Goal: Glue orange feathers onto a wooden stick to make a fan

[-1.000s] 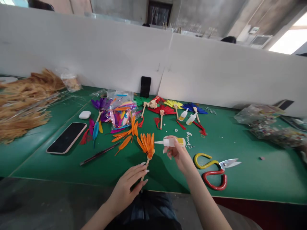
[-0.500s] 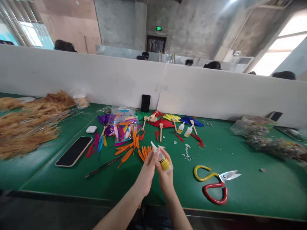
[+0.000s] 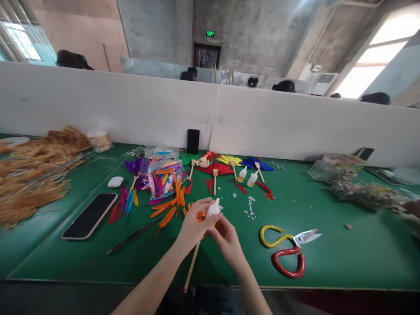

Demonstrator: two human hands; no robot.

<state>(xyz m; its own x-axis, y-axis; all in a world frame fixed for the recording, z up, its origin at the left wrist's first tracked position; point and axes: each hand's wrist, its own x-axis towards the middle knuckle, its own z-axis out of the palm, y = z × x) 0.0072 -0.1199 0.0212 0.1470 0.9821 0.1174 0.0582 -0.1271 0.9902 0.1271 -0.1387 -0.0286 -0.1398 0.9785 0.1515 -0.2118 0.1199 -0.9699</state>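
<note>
My left hand (image 3: 196, 222) and my right hand (image 3: 226, 238) are together over the table, both closed on a small glue bottle (image 3: 215, 208) whose white nozzle points up. My fingers hide most of its body. Beneath my left hand lie orange feathers, mostly covered, and a thin wooden stick (image 3: 192, 267) runs from there toward the table's front edge. More orange feathers (image 3: 167, 218) lie left of my hands. Beyond are red (image 3: 219, 168), yellow (image 3: 229, 160) and blue (image 3: 254, 163) feather fans, with two more glue bottles (image 3: 242, 174) standing near them.
Scissors (image 3: 297, 240) with yellow and red handles lie at right, small white beads (image 3: 251, 208) behind them. At left are a phone (image 3: 90, 216), tweezers (image 3: 133, 236) and dried grass (image 3: 49, 162). A white partition (image 3: 147, 109) stands behind. Part of another person's hand shows at the far right.
The bottle has turned more upright, and my hands have shifted around it. The wooden stick below my hands has come into view. The camera view has shifted slightly.
</note>
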